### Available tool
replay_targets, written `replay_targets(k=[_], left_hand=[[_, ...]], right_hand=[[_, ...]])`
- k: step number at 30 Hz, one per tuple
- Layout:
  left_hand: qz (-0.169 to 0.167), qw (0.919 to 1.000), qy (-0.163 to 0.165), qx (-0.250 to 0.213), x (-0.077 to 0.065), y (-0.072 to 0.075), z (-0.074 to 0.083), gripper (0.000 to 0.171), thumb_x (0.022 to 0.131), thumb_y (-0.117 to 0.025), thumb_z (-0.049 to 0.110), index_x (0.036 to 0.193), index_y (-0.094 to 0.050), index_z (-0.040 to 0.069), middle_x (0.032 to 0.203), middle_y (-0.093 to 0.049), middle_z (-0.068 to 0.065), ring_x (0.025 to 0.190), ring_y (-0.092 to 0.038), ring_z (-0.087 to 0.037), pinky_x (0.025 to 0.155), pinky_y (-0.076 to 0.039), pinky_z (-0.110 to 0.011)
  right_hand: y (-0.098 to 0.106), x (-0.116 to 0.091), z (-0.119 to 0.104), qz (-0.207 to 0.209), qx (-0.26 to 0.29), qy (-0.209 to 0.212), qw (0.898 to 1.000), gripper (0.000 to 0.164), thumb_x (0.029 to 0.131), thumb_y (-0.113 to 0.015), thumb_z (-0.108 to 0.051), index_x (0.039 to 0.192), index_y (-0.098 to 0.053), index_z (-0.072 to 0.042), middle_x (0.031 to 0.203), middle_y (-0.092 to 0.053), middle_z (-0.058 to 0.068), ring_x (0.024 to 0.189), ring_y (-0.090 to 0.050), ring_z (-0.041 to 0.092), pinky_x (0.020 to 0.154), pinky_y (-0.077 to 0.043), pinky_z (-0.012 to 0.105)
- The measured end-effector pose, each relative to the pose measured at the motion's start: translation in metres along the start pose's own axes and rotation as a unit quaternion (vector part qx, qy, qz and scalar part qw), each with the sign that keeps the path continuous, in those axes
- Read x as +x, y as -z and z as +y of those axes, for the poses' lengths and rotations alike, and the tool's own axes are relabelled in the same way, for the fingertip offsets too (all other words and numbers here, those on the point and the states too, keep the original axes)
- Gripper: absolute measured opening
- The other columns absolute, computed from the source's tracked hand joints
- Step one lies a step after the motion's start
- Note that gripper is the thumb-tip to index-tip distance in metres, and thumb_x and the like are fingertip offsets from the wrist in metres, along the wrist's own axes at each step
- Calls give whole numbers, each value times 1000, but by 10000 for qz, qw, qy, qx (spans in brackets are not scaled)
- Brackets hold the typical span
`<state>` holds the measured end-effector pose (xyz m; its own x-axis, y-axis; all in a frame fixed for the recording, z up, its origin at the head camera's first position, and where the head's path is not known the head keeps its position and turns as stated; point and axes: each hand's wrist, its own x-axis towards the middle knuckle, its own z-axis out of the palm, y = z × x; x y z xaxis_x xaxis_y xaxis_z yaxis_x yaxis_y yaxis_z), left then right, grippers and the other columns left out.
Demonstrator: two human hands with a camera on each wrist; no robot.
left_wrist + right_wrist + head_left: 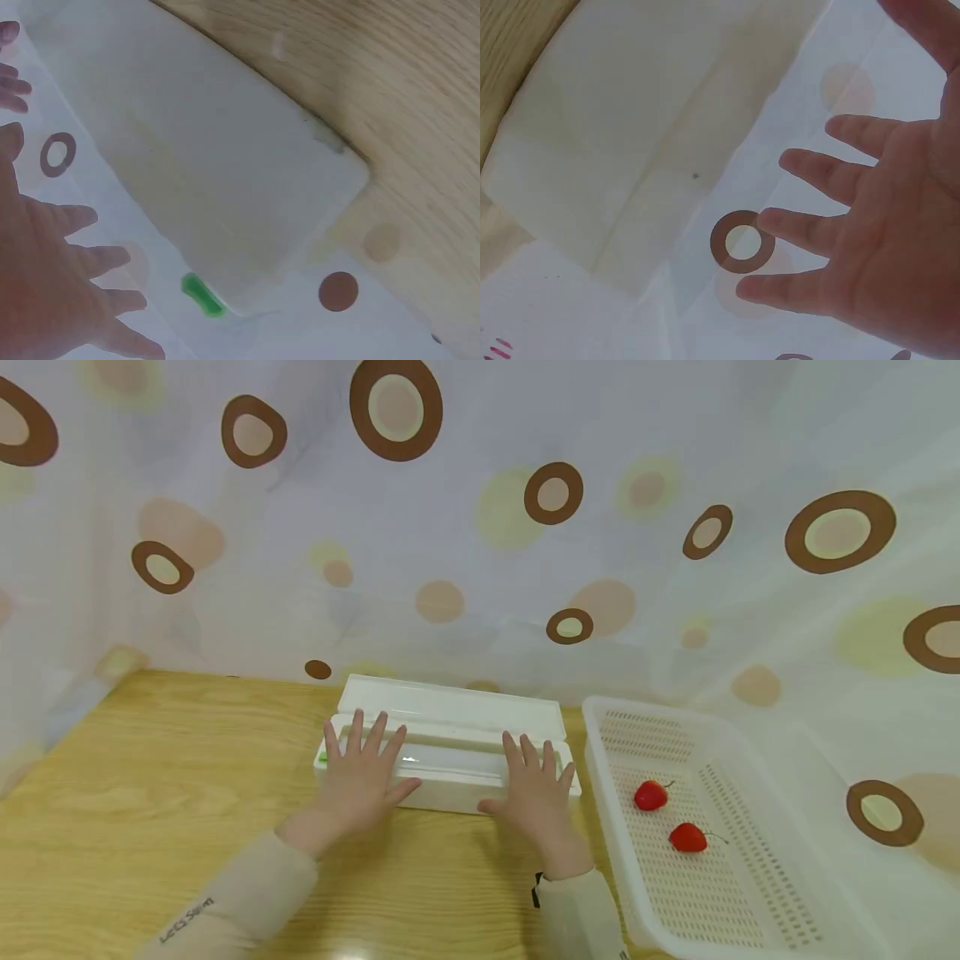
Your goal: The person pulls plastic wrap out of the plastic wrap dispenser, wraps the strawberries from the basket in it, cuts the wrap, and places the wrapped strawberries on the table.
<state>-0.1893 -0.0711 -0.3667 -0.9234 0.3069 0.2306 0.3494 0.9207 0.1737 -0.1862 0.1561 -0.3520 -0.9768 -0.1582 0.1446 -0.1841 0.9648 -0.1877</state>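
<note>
A long white cling film dispenser box (442,795) lies crosswise on the wooden table, its lid (450,703) tipped back. Inside runs a pale, shiny roll (450,760). At the left end shows a small green piece (201,294). My left hand (356,781) is over the left part of the box, fingers straight and spread. Over the right part is my right hand (534,789), also with spread fingers. Neither hand grips anything. In the right wrist view, the right palm (907,225) and fingers appear beside the box wall (630,97).
To the right stands a white perforated plastic basket (637,877) holding two red cherries, one farther back (651,795) and one nearer (687,837). A patterned white curtain (450,527) hangs behind the table (172,793). The basket's left rim stands close to the box's right end.
</note>
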Motion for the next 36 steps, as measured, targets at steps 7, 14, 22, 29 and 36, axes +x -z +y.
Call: replay_targets(k=[7,14,22,29,36], left_hand=[[582,9979,-261,109,-5,-6,-18,33,91,-58,32,115,-63,10,137,-47,-21,131,-33,-49,100,-16,-74],[1192,9921,-398,3,-2,-12,-23,5,88,-64,15,89,-68,14,119,-61,-13,119,-48,-40,99,-26,-70],[1344,9901,-383,-88,7,-12,-26,5,81,-71,11,83,-68,15,106,-67,-7,111,-54,-33,101,-28,-64],[1297,9910,-284,-183,8,-6,-23,4,82,-70,9,82,-67,13,95,-69,-3,102,-57,-28,101,-31,-61],[1249,9917,-117,-267,11,-5,-24,2,83,-68,11,82,-68,12,95,-69,-3,98,-57,-26,101,-32,-59]], right_hand=[[2,1,18,-278,-234,-124,9993,58,74,-78,-23,125,-57,-8,134,-52,16,125,-41,47,98,-27,70],[7,-1,18,-54,-328,-85,9994,32,79,-71,-11,110,-68,-11,117,-65,12,105,-56,39,83,-47,55],[4,6,20,370,24,-56,9993,25,83,-57,-3,103,-71,-8,78,-70,10,50,-37,12,40,-26,21],[-3,16,26,716,364,-221,9965,18,84,-58,1,93,-72,-4,94,-71,14,63,-61,19,46,-44,26],[-10,21,32,1032,642,-215,9923,13,82,-57,4,82,-70,0,86,-69,16,77,-65,30,58,-52,33]])
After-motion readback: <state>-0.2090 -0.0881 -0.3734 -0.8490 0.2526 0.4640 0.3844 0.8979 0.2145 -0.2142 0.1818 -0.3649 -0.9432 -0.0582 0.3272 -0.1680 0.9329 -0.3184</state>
